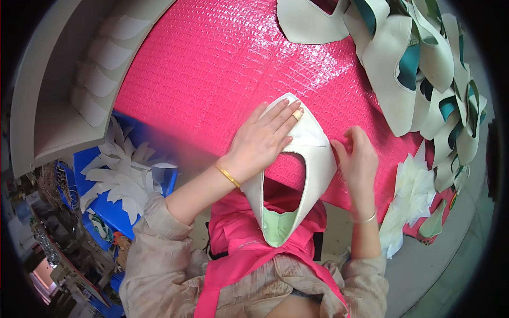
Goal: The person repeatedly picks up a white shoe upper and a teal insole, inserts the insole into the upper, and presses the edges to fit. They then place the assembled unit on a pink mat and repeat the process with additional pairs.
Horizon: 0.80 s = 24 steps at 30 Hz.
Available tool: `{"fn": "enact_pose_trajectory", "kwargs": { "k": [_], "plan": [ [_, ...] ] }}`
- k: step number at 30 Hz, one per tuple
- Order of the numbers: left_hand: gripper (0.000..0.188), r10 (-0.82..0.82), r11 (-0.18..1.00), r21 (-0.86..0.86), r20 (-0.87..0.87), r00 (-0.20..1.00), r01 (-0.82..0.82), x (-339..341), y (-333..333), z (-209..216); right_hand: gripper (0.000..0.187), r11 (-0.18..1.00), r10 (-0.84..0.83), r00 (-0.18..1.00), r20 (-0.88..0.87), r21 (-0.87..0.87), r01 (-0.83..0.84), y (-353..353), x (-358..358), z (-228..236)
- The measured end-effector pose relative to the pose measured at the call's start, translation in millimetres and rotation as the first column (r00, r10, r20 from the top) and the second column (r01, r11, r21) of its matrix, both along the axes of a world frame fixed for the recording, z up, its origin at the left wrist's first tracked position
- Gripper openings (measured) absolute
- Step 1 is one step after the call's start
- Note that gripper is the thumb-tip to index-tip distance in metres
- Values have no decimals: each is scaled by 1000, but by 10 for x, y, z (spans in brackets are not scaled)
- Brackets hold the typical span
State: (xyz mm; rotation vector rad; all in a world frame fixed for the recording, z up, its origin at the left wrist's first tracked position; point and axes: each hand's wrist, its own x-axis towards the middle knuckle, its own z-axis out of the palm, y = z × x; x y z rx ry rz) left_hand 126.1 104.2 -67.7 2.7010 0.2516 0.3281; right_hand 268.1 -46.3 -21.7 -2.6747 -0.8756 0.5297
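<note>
A white, pointed shoe upper with a pale green lining [319,163] lies across the near edge of a glossy pink textured tabletop [212,79], its green-lined end overhanging toward the worker's lap. The left hand [258,135] rests flat on its far part, fingers extended and nearly together, pressing rather than grasping. The right hand [360,159] curls just beside the upper's right edge, thumb near the bent fingers; whether it pinches anything cannot be told. Overlapping white uppers with teal linings [395,95] crowd the table's far right, above thin, whitish translucent sheets [411,193]. At left, white curved cut pieces [119,177] fill a blue plastic bin [113,212] below a pale grey shelf unit [66,146].
</note>
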Motion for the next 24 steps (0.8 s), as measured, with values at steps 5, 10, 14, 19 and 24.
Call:
{"fn": "enact_pose_trajectory", "kwargs": {
  "k": [5,10,14,19,24],
  "plan": [
    [50,-138,940,-301,96,986,161,-284,177,7,58,778,606,783,139,100,-620,-42,-391,-233],
    [46,-114,975,-197,-47,992,103,-874,205,150,44,836,527,840,127,103,-539,-178,-297,-163],
    [41,51,894,-448,34,998,-30,-826,228,278,35,763,570,777,269,179,-621,23,-352,-30],
    [26,419,873,-403,336,843,-273,-806,878,428,25,523,527,619,582,352,-777,414,-235,74],
    [20,630,697,128,361,688,-705,-689,2342,340,31,587,482,577,659,246,-771,1108,195,236]
  ]
}}
